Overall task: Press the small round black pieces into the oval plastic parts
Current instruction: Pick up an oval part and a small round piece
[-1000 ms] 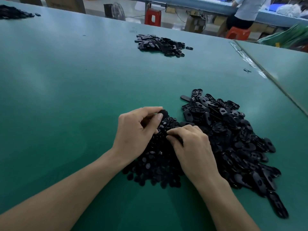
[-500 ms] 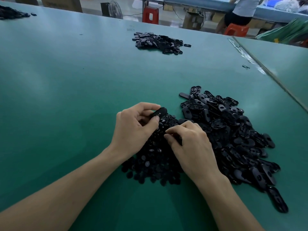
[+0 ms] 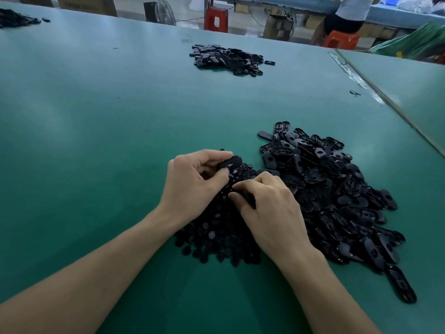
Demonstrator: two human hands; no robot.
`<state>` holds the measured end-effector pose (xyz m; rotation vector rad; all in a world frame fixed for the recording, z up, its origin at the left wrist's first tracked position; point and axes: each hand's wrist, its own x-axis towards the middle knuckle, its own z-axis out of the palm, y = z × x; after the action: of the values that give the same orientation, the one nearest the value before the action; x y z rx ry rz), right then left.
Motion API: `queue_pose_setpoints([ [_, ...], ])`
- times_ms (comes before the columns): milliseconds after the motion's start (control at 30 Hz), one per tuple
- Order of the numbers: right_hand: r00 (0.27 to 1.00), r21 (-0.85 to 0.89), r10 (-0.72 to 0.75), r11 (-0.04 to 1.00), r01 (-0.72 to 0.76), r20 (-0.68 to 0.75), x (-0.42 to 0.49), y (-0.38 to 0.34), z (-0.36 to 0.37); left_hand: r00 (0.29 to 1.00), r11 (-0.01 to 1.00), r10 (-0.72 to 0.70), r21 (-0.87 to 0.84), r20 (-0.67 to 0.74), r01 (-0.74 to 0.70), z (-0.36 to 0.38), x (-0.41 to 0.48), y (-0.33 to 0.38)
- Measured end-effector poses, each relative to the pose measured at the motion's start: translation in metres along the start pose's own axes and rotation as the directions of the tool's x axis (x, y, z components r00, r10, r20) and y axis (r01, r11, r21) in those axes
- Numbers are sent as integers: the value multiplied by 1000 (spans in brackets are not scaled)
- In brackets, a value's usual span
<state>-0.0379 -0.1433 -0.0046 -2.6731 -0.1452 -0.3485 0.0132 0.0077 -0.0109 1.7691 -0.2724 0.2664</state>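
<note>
Currently the left hand (image 3: 192, 179) grips 1 black oval plastic part (image 3: 231, 162) between thumb and curled fingers, just above the far edge of the heap of small round black pieces (image 3: 216, 233) on the green table (image 3: 96, 141). Beside it, the right hand (image 3: 269, 209) rests on that heap with thumb and forefinger drawn together; whether they pinch a piece cannot be told. A large pile of black oval plastic parts (image 3: 337, 201) lies right of the heap, touching it. A smaller pile of dark parts (image 3: 228, 59) sits well apart, farther back.

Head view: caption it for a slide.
Left hand holds an oval part; right hand picks at the pile of round pieces.
</note>
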Motion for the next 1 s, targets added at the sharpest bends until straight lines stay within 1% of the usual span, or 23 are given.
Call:
queue_pose_setpoints([
  [167,1000,11,-3,1000,3,-9,0,0,1,1000,1000,-7,1,-3,7,0,1,-1],
  [267,998,19,3,1000,-2,-55,0,0,1,1000,1000,-4,-11,-9,4,0,1,-1],
  [467,990,133,17,991,2,-139,-2,3,-3,1000,1000,7,-20,-5,-7,-2,1,-1],
  [567,988,202,30,979,1,-152,-3,6,-4,1000,1000,13,-17,-1,-13,-2,1,-1],
  [667,984,229,28,973,14,-177,-5,7,-7,1000,1000,6,-26,4,-6,-1,1,-1],
  [733,985,235,22,972,19,-172,-5,8,-7,1000,1000,4,-20,9,-4,0,1,-1],
  [867,994,242,50,970,-25,-97,-6,11,-4,1000,1000,5,-15,15,-5,0,1,-2],
  [1000,990,219,37,976,-7,-135,-6,12,-7,1000,1000,-9,-9,-4,8,0,1,-3],
])
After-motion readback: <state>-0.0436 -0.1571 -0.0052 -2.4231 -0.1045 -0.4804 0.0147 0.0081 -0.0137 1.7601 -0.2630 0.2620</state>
